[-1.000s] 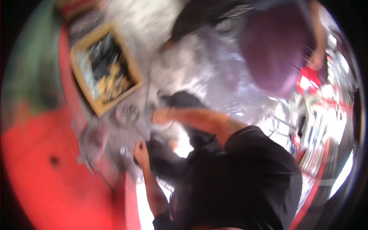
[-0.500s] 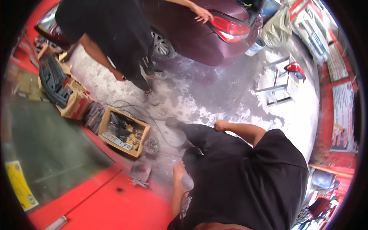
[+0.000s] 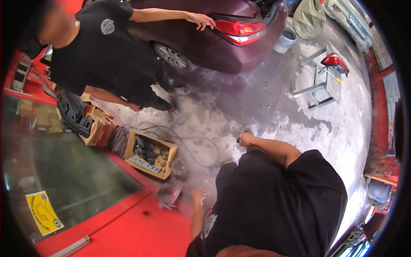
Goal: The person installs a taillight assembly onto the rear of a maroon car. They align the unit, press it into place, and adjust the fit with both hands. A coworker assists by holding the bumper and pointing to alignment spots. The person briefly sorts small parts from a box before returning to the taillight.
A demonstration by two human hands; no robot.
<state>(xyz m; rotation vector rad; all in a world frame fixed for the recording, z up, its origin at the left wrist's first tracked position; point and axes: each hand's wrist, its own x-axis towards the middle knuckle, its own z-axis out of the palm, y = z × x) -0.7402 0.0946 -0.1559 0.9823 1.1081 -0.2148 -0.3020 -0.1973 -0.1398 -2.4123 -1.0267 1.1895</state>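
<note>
Left hand (image 3: 199,197): grip wide, fingers parted. Cardboard box (image 3: 171,160) stands on floor (image 3: 274,120), ahead and leftward. Right hand (image 3: 245,139): fingers curled; cannot tell whether holding. Co-worker's hand (image 3: 200,20) at car's (image 3: 239,55) red tail light (image 3: 239,29).

Car (image 3: 239,56): smooth, glossy paint. Tail light (image 3: 242,29): glossy, translucent plastic. Loose lamp (image 3: 335,62): shiny plastic. Wheel (image 3: 172,56): metallic spokes, muted sheen. Stool (image 3: 309,89): dull, apparently metal. Bag (image 3: 309,20): thin, creased plastic. Floor (image 3: 239,111): rough, patchily worn. Box (image 3: 171,160): matt cardboard. Red panel (image 3: 128,225): smooth paint. Window (image 3: 98,171): smooth glass. Shirt (image 3: 274,201): soft, matt cloth.
</note>
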